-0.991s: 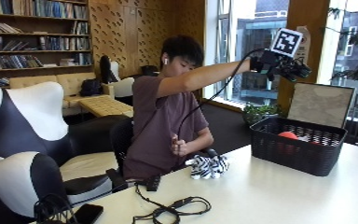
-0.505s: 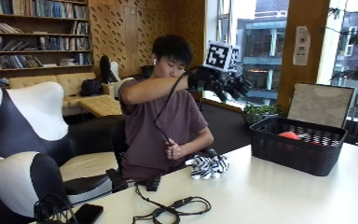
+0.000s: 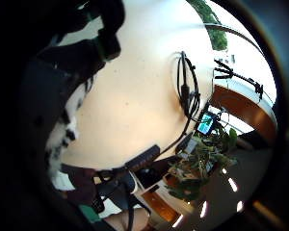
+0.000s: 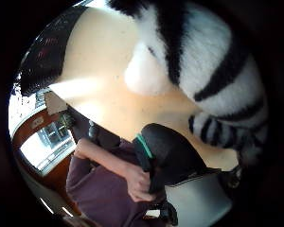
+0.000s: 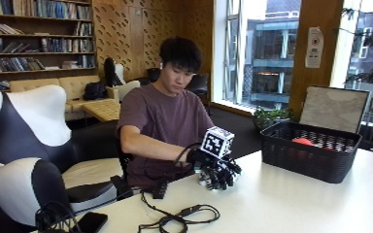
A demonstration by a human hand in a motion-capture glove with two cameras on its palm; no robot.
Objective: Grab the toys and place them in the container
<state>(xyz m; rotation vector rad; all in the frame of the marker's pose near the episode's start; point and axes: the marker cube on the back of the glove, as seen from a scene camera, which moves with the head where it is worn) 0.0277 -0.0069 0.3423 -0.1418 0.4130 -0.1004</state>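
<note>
1. One toy at least already lies in the black basket point(image 5: 309, 158) at the far end of the counter point(image 5: 290, 204): something red point(image 5: 301, 141) shows above the rim. What else sits inside cannot be told from the outside view.
2. One toy left in sight: a striped zebra plush point(image 4: 203, 66), on the counter just in front of the seated person. In the outside view it is almost wholly hidden behind the glove.
3. Right hand point(image 5: 217, 167) is down over the plush, fingers point(image 5: 228, 175) pointing downward and draped around it. The thumb-side palm view shows the striped fur filling much of the frame, so the palm is very close.
4. Whether the fingers have closed on the plush cannot be told; no clear pinch or wrap is visible.
5. Plush looks to be resting on the counter, not lifted.
6. Judgement: task partly done. Remaining: secure the zebra, raise it, carry it across to the basket, well apart from here, and drop it in.
</note>
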